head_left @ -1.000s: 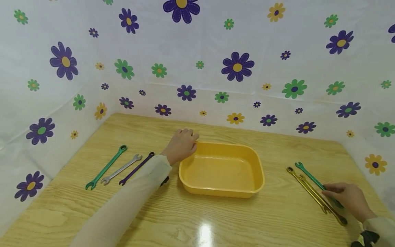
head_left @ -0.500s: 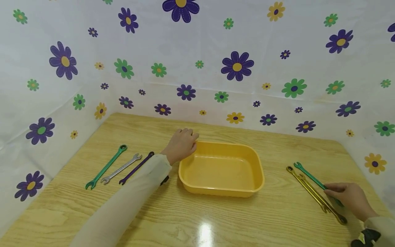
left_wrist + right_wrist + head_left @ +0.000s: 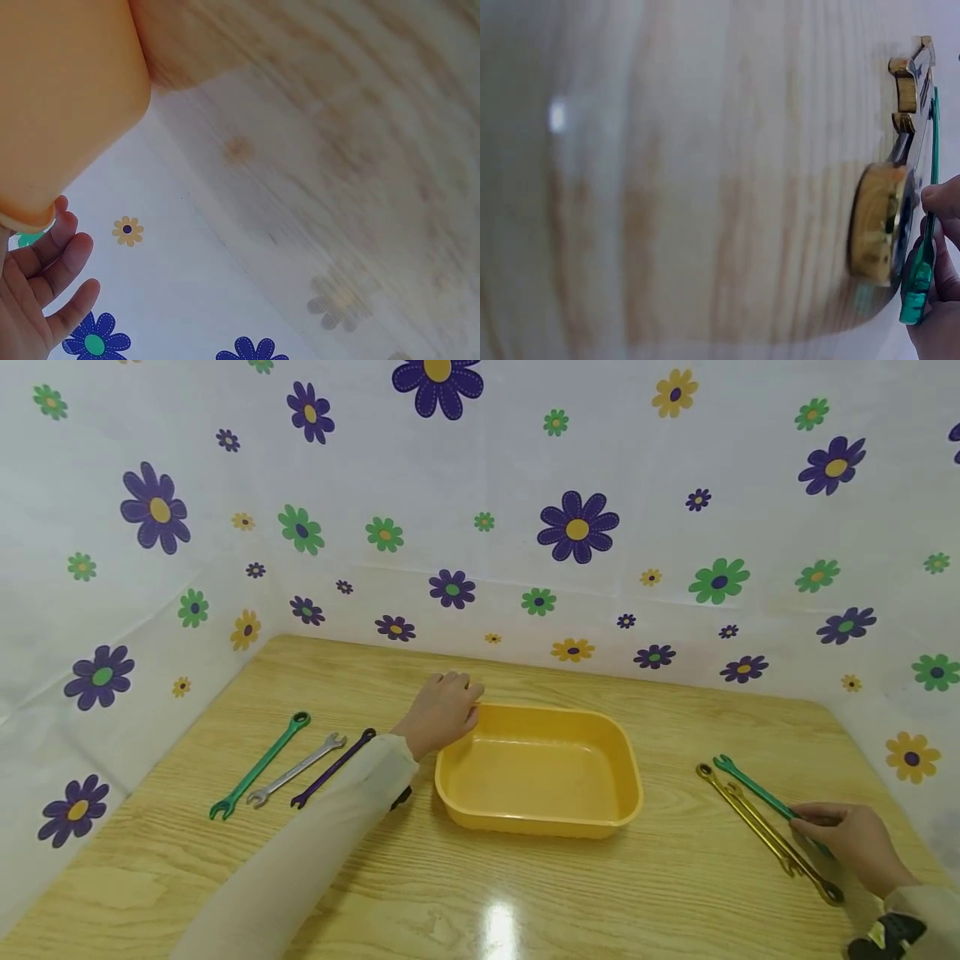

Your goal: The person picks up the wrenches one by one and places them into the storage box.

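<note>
My left hand (image 3: 441,714) holds the far left corner of a yellow plastic tub (image 3: 540,825), its fingers bent over the rim. In the left wrist view the fingers (image 3: 66,255) of that hand show at the tub's rim (image 3: 26,219). On the right side, my right hand (image 3: 858,847) pinches a green combination wrench (image 3: 757,789) between thumb and fingers. The right wrist view shows this green wrench (image 3: 924,277) tipped on edge in the fingers. Just left of it, two gold wrenches (image 3: 750,822) lie side by side on the table.
Left of the tub lie a green wrench (image 3: 258,767), a silver wrench (image 3: 296,771) and a purple wrench (image 3: 333,768), the last close to my left sleeve (image 3: 315,852). A flower-patterned cloth (image 3: 480,552) stands behind the wooden table (image 3: 570,893) and along its sides.
The green wrench in my right hand has shifted very slightly left, and its near end is more hidden by the hand. My left hand and the tub have stayed put.
</note>
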A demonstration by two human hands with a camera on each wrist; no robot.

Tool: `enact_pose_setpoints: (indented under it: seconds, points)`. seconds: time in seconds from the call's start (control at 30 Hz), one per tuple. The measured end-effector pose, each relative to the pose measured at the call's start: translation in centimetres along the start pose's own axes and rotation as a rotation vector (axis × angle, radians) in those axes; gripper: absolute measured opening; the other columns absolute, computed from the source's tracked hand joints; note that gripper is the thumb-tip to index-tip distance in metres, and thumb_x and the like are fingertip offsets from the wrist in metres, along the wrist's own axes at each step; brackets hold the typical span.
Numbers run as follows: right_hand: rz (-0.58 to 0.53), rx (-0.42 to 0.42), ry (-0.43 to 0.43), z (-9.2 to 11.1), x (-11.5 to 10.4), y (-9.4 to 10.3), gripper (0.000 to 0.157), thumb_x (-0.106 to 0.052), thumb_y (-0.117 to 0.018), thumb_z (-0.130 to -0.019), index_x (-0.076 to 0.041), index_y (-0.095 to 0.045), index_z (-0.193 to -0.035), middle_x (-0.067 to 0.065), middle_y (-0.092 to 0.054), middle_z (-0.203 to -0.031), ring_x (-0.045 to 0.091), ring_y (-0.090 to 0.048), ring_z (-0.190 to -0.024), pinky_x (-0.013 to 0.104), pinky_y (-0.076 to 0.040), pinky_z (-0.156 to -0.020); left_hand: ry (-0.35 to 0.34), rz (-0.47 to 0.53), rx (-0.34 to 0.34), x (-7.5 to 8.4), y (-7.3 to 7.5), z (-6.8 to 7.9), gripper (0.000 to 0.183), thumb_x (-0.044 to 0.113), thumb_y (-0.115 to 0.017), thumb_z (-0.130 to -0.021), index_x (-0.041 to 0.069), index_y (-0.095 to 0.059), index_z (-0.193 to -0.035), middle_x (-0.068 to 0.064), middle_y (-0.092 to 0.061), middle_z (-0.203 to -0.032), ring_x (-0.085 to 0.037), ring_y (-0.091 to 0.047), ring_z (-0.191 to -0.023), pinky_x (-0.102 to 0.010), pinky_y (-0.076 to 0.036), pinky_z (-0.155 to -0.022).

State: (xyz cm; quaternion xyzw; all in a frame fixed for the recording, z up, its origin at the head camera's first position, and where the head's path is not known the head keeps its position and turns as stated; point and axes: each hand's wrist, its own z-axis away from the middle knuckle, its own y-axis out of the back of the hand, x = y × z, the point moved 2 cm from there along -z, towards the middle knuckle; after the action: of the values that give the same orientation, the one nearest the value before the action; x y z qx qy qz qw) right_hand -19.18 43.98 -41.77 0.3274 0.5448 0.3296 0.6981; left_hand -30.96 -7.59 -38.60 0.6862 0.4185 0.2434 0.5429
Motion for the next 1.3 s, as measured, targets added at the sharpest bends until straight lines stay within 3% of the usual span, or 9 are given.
enact_pose_setpoints:
  seconds: [0.3,0.53,0.8,1.03,1.07,1.13,1.23,1.3]
  points:
    - [-0.015,0.085,-0.009,1.2,-0.2,-0.4,0.044,-0.024,-0.071,-0.082,0.010,-0.064,-0.109,0.016,-0.072,-0.091,-0.015,-0.049,-0.062,0.019,-0.049,-0.056,-0.004,0.028,-0.008,0.2,0.2,0.5,0.019,0.021,-0.053,-0.090,0.010,-0.061,-0.103,-0.007,-0.060,-0.090,-0.023,-0.057,-0.087,-0.038,-0.046,-0.084]
    - [-0.006,0.089,-0.001,1.8,-0.2,0.1,0.047,-0.029,-0.070,-0.083,0.009,-0.064,-0.110,0.014,-0.072,-0.091,-0.015,-0.049,-0.063,0.025,-0.052,-0.061,-0.013,0.039,0.001,0.1,0.3,0.8,0.018,0.021,-0.053,-0.090,0.010,-0.061,-0.102,-0.007,-0.059,-0.089,-0.023,-0.056,-0.085,-0.038,-0.046,-0.082]
    - [0.033,0.115,0.060,2.0,-0.8,1.0,0.040,-0.020,-0.066,-0.087,0.011,-0.062,-0.111,0.013,-0.073,-0.088,-0.015,-0.050,-0.064,0.032,-0.053,-0.063,-0.026,0.039,0.014,0.0,0.3,1.3,0.015,0.020,-0.053,-0.089,0.011,-0.061,-0.098,-0.006,-0.057,-0.086,-0.022,-0.054,-0.081,-0.037,-0.045,-0.078]
    - [0.052,0.137,0.143,1.2,-0.1,2.3,0.031,-0.026,-0.067,-0.086,-0.001,-0.069,-0.106,-0.001,-0.073,-0.083,-0.006,-0.057,-0.068,0.039,-0.052,-0.061,-0.048,0.041,0.055,0.0,0.5,1.8,0.015,0.019,-0.054,-0.087,0.009,-0.061,-0.097,-0.007,-0.056,-0.083,-0.022,-0.053,-0.077,-0.036,-0.044,-0.074]
    - [0.044,0.139,0.159,1.2,-0.2,2.5,0.035,-0.026,-0.068,-0.086,0.002,-0.068,-0.107,0.005,-0.073,-0.086,-0.004,-0.058,-0.068,0.040,-0.052,-0.061,-0.050,0.040,0.059,0.0,0.5,1.9,0.016,0.019,-0.054,-0.087,0.009,-0.061,-0.097,-0.007,-0.056,-0.083,-0.022,-0.053,-0.077,-0.036,-0.044,-0.074]
    - [0.052,0.171,0.143,1.1,-0.5,2.7,0.029,-0.027,-0.068,-0.085,-0.005,-0.070,-0.103,-0.004,-0.072,-0.081,-0.006,-0.056,-0.067,0.039,-0.051,-0.058,-0.054,0.041,0.065,0.0,0.6,2.0,0.016,0.018,-0.054,-0.087,0.008,-0.061,-0.097,-0.008,-0.057,-0.083,-0.023,-0.054,-0.077,-0.036,-0.044,-0.074]
    - [0.062,0.168,0.149,1.4,-1.8,3.2,0.034,-0.027,-0.067,-0.086,0.000,-0.068,-0.107,0.006,-0.072,-0.086,-0.005,-0.057,-0.066,0.037,-0.050,-0.058,-0.056,0.048,0.052,-0.1,0.6,2.1,0.018,0.019,-0.054,-0.089,0.008,-0.062,-0.099,-0.009,-0.058,-0.085,-0.024,-0.055,-0.079,-0.038,-0.045,-0.076]
    - [0.065,0.184,0.148,2.0,-3.1,3.4,0.034,-0.026,-0.066,-0.087,0.001,-0.067,-0.108,0.005,-0.073,-0.085,-0.008,-0.057,-0.066,0.032,-0.050,-0.056,-0.056,0.045,0.047,-0.1,0.6,2.2,0.017,0.020,-0.054,-0.089,0.008,-0.062,-0.100,-0.008,-0.058,-0.085,-0.023,-0.055,-0.079,-0.038,-0.046,-0.076]
